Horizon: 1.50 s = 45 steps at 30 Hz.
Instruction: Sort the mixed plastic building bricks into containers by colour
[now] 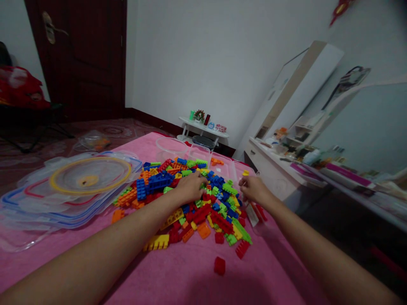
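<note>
A heap of colourful plastic building bricks [197, 207] lies spread on a pink cloth [190, 275]. My left hand [190, 187] rests on top of the heap near its middle, fingers curled down into the bricks; what they grip is hidden. My right hand [252, 189] hovers at the heap's right edge with fingers pinched together over small bricks; I cannot make out what is in them. A single red brick [219, 265] lies apart, nearer to me.
Clear plastic lids [73, 186] with coloured rims are stacked at the left. Clear containers [187, 148] stand behind the heap. A small white table [203, 127], a white dresser [276, 169] and a dark door [85, 55] are beyond.
</note>
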### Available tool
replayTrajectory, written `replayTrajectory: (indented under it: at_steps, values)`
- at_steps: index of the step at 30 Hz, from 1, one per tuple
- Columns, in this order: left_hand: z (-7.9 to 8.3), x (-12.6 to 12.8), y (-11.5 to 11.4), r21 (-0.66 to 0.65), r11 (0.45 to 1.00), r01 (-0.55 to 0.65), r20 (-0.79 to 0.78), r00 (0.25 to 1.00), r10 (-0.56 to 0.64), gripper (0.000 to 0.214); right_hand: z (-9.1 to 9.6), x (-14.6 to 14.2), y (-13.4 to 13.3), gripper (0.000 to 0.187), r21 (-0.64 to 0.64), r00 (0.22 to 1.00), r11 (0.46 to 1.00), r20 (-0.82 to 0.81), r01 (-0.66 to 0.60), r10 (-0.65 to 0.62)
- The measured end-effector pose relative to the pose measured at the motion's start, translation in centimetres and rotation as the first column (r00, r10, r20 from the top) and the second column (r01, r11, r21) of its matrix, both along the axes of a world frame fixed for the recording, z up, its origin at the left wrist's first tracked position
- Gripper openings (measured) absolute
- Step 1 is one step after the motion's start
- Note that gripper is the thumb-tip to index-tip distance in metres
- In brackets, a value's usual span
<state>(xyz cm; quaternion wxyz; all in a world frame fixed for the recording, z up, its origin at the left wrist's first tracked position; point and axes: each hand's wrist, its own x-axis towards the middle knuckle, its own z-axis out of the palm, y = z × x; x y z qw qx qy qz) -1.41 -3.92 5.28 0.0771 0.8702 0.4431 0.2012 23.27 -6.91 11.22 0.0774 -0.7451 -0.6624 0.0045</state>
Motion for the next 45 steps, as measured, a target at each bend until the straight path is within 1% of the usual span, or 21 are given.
replayTrajectory:
  at_steps: [1,3,6,10,17,20,23,24,26,28,29,30,32,34,36,38,39,41,42,43,45]
  values:
    - [0.0,0.0,0.0,0.005,1.000,-0.001,0.000,1.000,0.001,0.031,-0.9,-0.9,-0.6,0.015,-0.035,0.999,0.999,0.036,-0.018,0.019]
    - [-0.1,0.0,0.0,0.008,1.000,-0.005,-0.003,1.000,0.006,0.031,-2.6,-2.4,-1.6,0.025,-0.071,0.994,0.997,0.103,-0.037,0.045]
    - [-0.1,0.0,0.0,0.008,1.000,-0.011,-0.009,1.000,0.011,0.031,-4.0,-4.0,-2.4,0.041,-0.089,0.982,0.996,0.188,-0.013,0.029]
    - [-0.1,0.1,0.1,0.011,1.000,-0.007,-0.007,1.000,0.007,0.032,-4.1,-4.7,-2.4,0.045,-0.101,0.963,0.994,0.270,0.047,-0.018]
    - [-0.2,0.1,0.1,0.005,1.000,-0.007,0.003,1.000,0.007,0.031,-4.1,-5.0,-1.8,0.056,-0.097,0.943,0.992,0.329,0.085,-0.049]
    - [-0.2,0.1,0.1,0.011,1.000,0.001,0.004,1.000,-0.001,0.032,-2.8,-5.0,-2.0,0.060,-0.054,0.927,0.995,0.371,0.080,-0.054]
    - [-0.2,0.1,0.2,0.015,1.000,-0.005,-0.001,1.000,0.005,0.033,-0.2,-4.4,-2.1,0.050,-0.077,0.924,0.995,0.381,0.061,-0.027]
    - [-0.2,0.1,0.2,0.014,1.000,-0.007,-0.004,1.000,0.007,0.032,0.7,-4.0,-2.0,0.047,-0.109,0.937,0.992,0.348,0.059,-0.018]
    - [-0.2,0.1,0.2,0.012,1.000,-0.008,-0.007,1.000,0.008,0.031,2.4,-2.9,-1.6,0.043,-0.189,0.976,0.981,0.219,0.052,-0.010]
    - [-0.2,0.1,0.3,0.011,1.000,-0.007,-0.007,1.000,0.007,0.031,3.6,-1.7,-1.0,0.042,-0.242,0.997,0.970,0.072,0.034,-0.017]
    - [-0.2,0.1,0.3,0.012,1.000,-0.006,-0.006,1.000,0.006,0.032,4.0,-1.1,-0.7,0.042,-0.249,0.999,0.968,0.016,0.033,-0.030]
    - [-0.2,0.1,0.3,0.014,1.000,-0.004,-0.004,1.000,0.004,0.032,4.3,-0.5,-0.3,0.043,-0.238,0.998,0.970,-0.023,0.044,-0.051]
    - [-0.2,0.1,0.2,0.016,1.000,-0.004,-0.001,1.000,0.004,0.032,4.6,0.6,0.5,0.043,-0.175,0.993,0.980,-0.053,0.096,-0.107]
    - [-0.1,0.1,0.1,0.012,1.000,-0.002,0.000,1.000,0.002,0.032,4.7,1.5,1.3,0.043,-0.077,0.986,0.985,-0.047,0.156,-0.160]
    - [-0.1,0.0,0.0,0.010,1.000,-0.002,0.000,1.000,0.002,0.032,4.7,2.3,2.1,0.047,0.023,0.980,0.979,-0.025,0.200,-0.200]
    - [-0.1,0.0,0.0,0.013,1.000,-0.001,0.000,1.000,0.001,0.032,4.4,2.7,2.7,0.056,0.152,0.969,0.958,-0.003,0.245,-0.247]
    - [-0.1,0.0,0.0,0.016,1.000,-0.001,0.001,1.000,0.001,0.032,4.2,2.8,2.9,0.059,0.234,0.963,0.937,0.012,0.258,-0.268]
    - [-0.1,0.0,0.0,0.016,1.000,-0.002,0.002,1.000,0.002,0.032,3.7,2.6,3.1,0.060,0.368,0.958,0.898,0.057,0.242,-0.281]
    - [-0.1,0.0,0.0,0.012,1.000,-0.001,-0.001,1.000,0.001,0.032,3.4,2.2,3.1,0.055,0.387,0.962,0.899,0.092,0.205,-0.259]
    - [0.0,0.0,0.0,0.005,1.000,-0.001,-0.004,1.000,0.001,0.032,3.0,1.7,2.9,0.049,0.350,0.966,0.925,0.147,0.150,-0.213]
    - [0.0,0.0,0.0,-0.010,1.000,-0.007,-0.012,1.000,0.006,0.033,2.2,0.4,2.2,0.036,0.141,0.962,0.990,0.262,0.033,-0.070]
